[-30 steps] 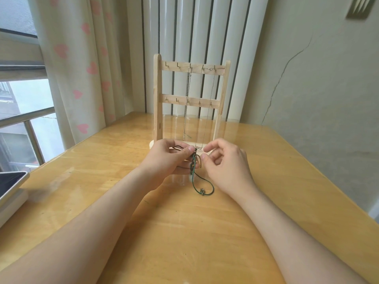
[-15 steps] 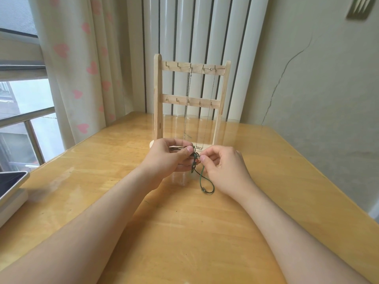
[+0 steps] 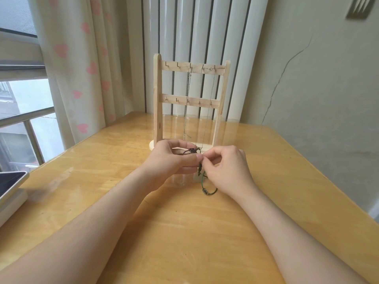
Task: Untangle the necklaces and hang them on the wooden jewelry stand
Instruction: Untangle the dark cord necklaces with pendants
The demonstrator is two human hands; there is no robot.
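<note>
Just in front of the wooden jewelry stand (image 3: 157, 95), the left hand (image 3: 172, 158) and right hand (image 3: 227, 171) each pinch the knotted cord necklaces (image 3: 200, 168) over the table (image 3: 184, 232), mid-untangling, and the next move, I judge, calls for gently teasing one loop free.

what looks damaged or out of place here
A long crack runs down the grey wall, right of the wooden jewelry stand. The dark and green cords pinched between the left hand and right hand are tangled together.

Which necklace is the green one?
The green cord dangling below the right hand; the left hand pinches a brown cord, and the stand's two are metal chains.
</note>
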